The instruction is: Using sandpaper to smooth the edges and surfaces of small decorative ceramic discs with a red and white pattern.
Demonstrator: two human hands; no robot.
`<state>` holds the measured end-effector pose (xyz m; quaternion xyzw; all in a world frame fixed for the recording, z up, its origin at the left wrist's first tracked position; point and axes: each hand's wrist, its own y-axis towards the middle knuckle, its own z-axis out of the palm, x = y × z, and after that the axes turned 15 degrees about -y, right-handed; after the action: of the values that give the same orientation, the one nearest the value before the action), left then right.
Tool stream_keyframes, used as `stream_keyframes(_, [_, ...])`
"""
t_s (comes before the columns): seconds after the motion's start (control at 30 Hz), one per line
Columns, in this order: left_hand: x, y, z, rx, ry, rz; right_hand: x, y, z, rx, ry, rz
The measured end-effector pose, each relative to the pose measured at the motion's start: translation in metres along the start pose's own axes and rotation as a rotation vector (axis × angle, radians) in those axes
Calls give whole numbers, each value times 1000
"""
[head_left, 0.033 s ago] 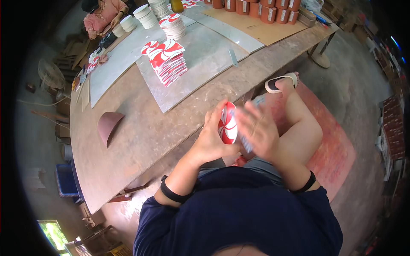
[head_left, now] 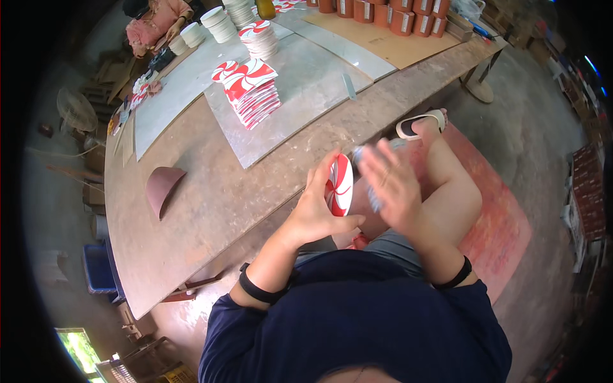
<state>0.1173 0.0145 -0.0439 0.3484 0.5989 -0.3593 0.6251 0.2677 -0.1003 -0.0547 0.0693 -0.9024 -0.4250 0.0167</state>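
Note:
My left hand (head_left: 317,207) holds a round disc (head_left: 343,185) with a red and white swirl pattern by its edges, tilted up on its side above my lap. Just to the right, apart from the disc, is my right hand (head_left: 391,188), blurred by motion. Under its fingers shows a bluish-grey cloth (head_left: 372,199), partly hidden by the palm. Farther off on the table (head_left: 211,204), a stack of red and white swirl sheets (head_left: 257,102) lies on a grey board (head_left: 306,80).
Behind the sheets stand a stack of swirl-topped discs (head_left: 258,41) and stacks of white discs (head_left: 218,25). A brown curved piece (head_left: 165,191) lies at the left. Several terracotta-coloured cylinders (head_left: 402,22) line the far right. Another person (head_left: 153,29) sits at the far left.
My right hand, with the cloth, has moved slightly right, away from the disc. My left hand and the disc have barely shifted.

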Motion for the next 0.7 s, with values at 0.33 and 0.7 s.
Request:
stream_keyframes(0.33, [-10, -5, 4, -44, 207, 97, 3, 7, -4, 105, -42, 129])
stream_keyframes(0.7, [-11, -7, 3, -25, 158, 115, -2, 4, -4, 83, -14, 124])
